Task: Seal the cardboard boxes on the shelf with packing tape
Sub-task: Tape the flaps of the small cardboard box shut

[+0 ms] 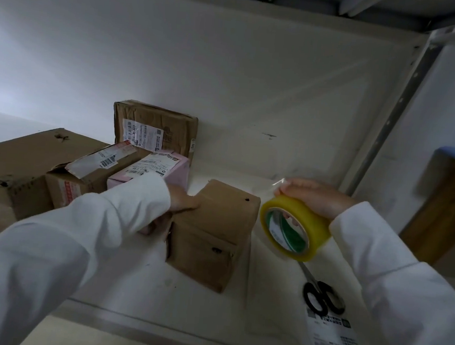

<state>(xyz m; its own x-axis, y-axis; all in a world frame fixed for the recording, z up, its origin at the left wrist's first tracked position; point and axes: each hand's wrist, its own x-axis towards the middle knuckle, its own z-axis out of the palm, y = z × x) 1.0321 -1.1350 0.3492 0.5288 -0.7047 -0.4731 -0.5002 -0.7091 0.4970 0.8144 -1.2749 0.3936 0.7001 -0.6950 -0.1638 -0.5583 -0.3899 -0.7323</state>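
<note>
Boxes [211, 231] on white metal shelf [249, 152]

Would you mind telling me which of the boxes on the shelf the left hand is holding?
The left hand grips the plain brown box standing alone at the front. It carries no label, unlike the pink box and the others behind.
</note>
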